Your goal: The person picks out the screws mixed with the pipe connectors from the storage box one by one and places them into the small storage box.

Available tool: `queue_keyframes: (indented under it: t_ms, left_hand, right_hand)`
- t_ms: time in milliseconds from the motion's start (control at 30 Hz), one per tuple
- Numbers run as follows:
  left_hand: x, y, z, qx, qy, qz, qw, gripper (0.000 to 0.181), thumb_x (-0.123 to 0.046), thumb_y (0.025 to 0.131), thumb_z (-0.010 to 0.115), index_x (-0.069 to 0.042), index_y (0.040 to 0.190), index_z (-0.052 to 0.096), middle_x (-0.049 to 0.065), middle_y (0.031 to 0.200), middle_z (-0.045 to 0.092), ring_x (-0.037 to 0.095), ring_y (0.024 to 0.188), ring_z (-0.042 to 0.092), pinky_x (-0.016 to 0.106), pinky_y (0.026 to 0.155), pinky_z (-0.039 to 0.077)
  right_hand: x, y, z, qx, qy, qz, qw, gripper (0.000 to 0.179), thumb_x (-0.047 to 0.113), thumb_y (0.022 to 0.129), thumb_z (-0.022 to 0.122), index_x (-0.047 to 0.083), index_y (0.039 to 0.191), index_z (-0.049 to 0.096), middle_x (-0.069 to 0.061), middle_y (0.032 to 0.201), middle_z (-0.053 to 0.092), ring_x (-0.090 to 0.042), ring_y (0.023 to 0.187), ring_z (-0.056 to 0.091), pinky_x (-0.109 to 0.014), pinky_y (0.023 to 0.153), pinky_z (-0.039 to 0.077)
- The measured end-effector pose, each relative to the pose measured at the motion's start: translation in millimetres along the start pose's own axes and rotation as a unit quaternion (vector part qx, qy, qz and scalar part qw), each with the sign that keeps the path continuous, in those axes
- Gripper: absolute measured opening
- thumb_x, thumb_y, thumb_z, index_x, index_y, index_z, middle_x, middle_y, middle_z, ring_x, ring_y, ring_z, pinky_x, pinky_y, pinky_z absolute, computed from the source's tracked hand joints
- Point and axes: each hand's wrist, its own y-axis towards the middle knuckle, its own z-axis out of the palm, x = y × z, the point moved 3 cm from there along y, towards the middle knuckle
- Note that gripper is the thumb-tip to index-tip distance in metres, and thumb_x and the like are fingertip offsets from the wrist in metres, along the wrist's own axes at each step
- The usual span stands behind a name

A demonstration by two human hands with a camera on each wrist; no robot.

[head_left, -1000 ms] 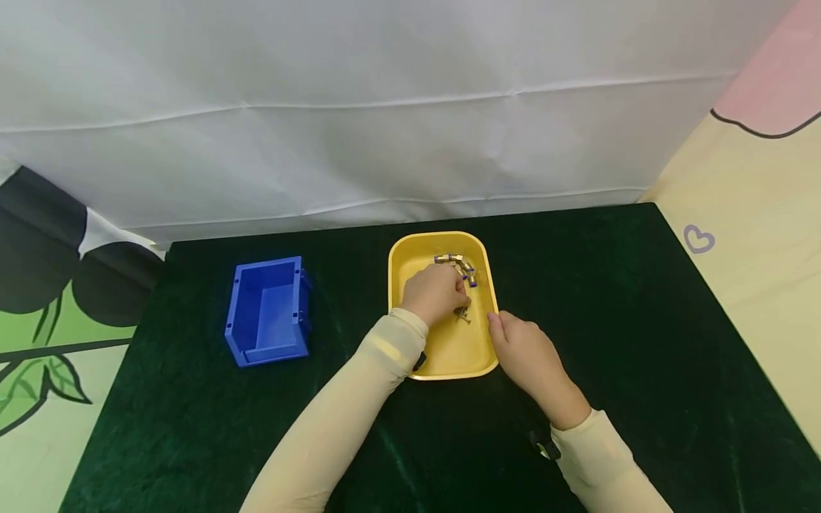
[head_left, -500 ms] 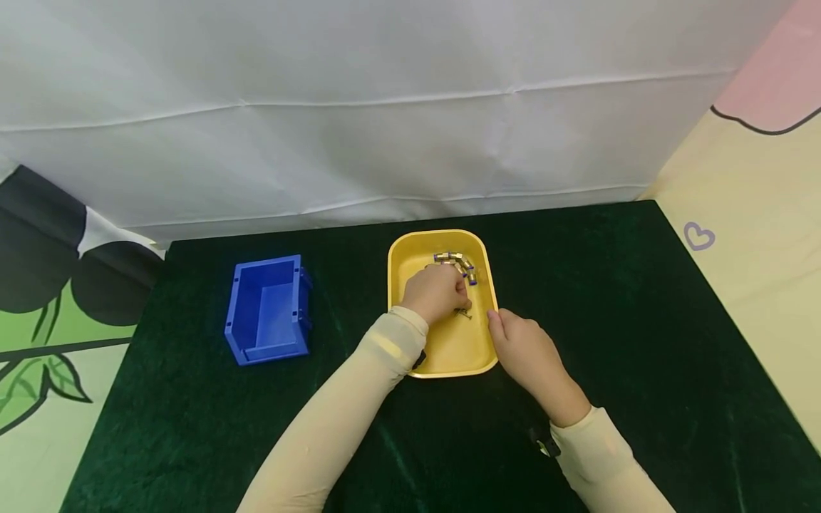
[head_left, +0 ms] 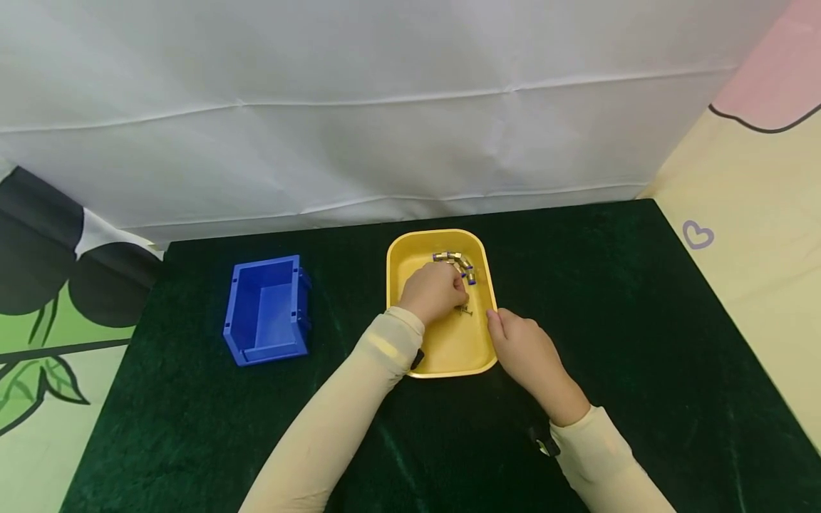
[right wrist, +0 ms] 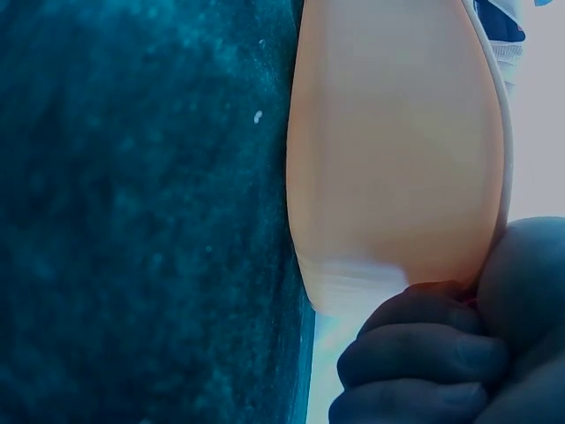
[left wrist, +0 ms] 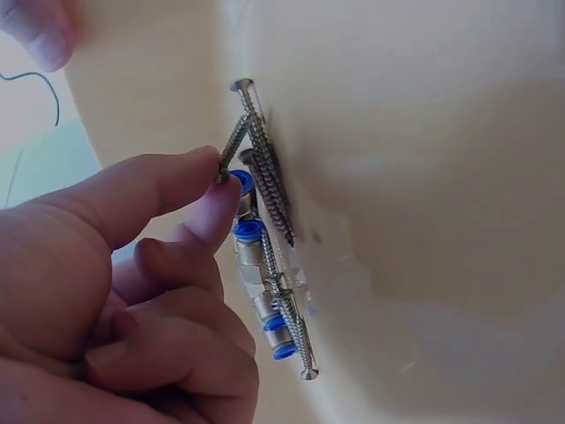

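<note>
Inside the yellow tray [head_left: 455, 356], my left hand [head_left: 432, 292] reaches down among small metal parts. The left wrist view shows thumb and forefinger pinching a small screw [left wrist: 234, 146] by its head end, while the other fingers are curled. Several more screws [left wrist: 269, 190] lie on the tray floor right beside the fingertips. Brass fittings with blue ends [head_left: 467, 269] lie in the tray's far right part, just beyond this hand. My right hand [head_left: 526, 356] grips the tray's right rim, thumb on top; in the right wrist view its curled fingers [right wrist: 424, 353] are against the tray's outer wall [right wrist: 397, 150].
A blue bin [head_left: 272, 313] stands on the dark green cloth [head_left: 641, 320] to the left of the tray. Behind the table hangs a white cloth [head_left: 385, 128].
Both hands stay almost where they were. The screws beside the left fingertips have shifted slightly in the tray. The right hand keeps its grip on the rim.
</note>
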Motion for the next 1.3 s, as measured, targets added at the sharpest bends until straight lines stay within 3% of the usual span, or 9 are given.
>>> queue_keyframes:
  t_ms: [267, 767, 933, 1300]
  left_hand:
    - [3.6, -10.2, -7.3, -0.023, -0.049, 0.014, 0.9984, 0.017, -0.025, 0.09, 0.072, -0.017, 0.076, 0.068, -0.004, 0.076, 0.064, 0.013, 0.068, 0.059, 0.025, 0.064, 0.048]
    - [-15.2, -39.3, -43.7, -0.075, -0.119, 0.052, 0.9887, 0.012, -0.026, 0.093, 0.07, -0.016, 0.088, 0.072, 0.001, 0.07, 0.058, 0.016, 0.064, 0.055, 0.026, 0.057, 0.045]
    - [-16.9, -49.6, -49.7, -0.092, -0.136, 0.069, 0.984, 0.014, -0.031, 0.093, 0.071, -0.018, 0.088, 0.071, 0.002, 0.066, 0.052, 0.016, 0.06, 0.051, 0.025, 0.054, 0.04]
    - [-5.5, -70.9, -56.7, -0.118, -0.152, 0.055, 0.9798, 0.017, -0.033, 0.092, 0.072, -0.016, 0.092, 0.072, 0.002, 0.068, 0.05, 0.017, 0.06, 0.049, 0.026, 0.052, 0.037]
  right_hand:
    - [0, -0.6, 2, 0.004, 0.001, -0.002, 1.0, 0.039, 0.04, 0.108, 0.034, 0.011, 0.097, 0.058, -0.004, 0.069, 0.055, -0.019, 0.055, 0.053, -0.032, 0.053, 0.045]
    - [0, -1.0, 3, 0.007, 0.006, -0.006, 0.9999, 0.039, 0.04, 0.108, 0.035, 0.012, 0.095, 0.059, -0.003, 0.069, 0.056, -0.019, 0.056, 0.054, -0.033, 0.054, 0.046]
    - [0, -0.2, 3, 0.008, 0.011, -0.007, 0.9999, 0.039, 0.04, 0.108, 0.034, 0.012, 0.094, 0.059, -0.003, 0.069, 0.056, -0.019, 0.055, 0.054, -0.033, 0.053, 0.046]
    - [0, 1.9, 2, 0.003, 0.015, -0.004, 0.9999, 0.039, 0.04, 0.108, 0.035, 0.012, 0.096, 0.059, -0.004, 0.068, 0.055, -0.019, 0.055, 0.053, -0.033, 0.052, 0.044]
